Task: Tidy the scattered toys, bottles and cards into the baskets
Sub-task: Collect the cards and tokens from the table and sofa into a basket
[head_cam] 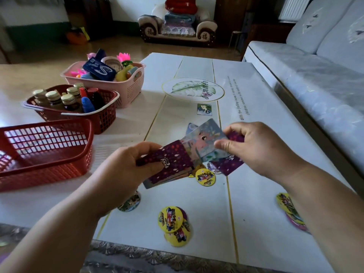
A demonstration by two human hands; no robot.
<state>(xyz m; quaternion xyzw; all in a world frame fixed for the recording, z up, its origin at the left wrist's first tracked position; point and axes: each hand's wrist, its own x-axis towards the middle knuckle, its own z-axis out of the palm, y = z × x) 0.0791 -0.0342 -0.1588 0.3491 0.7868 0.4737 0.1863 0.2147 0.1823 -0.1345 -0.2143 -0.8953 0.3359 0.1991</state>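
The likeliest slip is in the loose cards (204, 138) fanned between the two hands. The right hand (248, 146), right of centre in the frame, pinches them between thumb and curled fingers (236, 129). They splay at different angles instead of lying square. If they meet the stack of cards (173, 164) crookedly, I judge that one could slide out and fall back to the surface (256, 213), or a glossy corner could bend.

The left hand (137, 164), at centre frame, grips the stack with its fingers curled round the edge. The stack is thick and its lower cards jut out unevenly, so a slackened hold during the merge might spill it.

Another risk is oversight. Some round cards (171, 219) lie overlapped at lower centre, and more at the right edge and under the left wrist are partly hidden by the arms. A small square card (204, 109) lies alone above the hands and is easy to miss.

The stack and the loose cards are both held above the surface, just right of the near red basket (49, 172) at the left of the frame. The stack's top card is deep purple with pale petal marks and pink lettering. The loose cards include a shiny, silvery one with a cartoon face and purple-backed ones behind it. The round cards are yellow discs with busy red and blue print.
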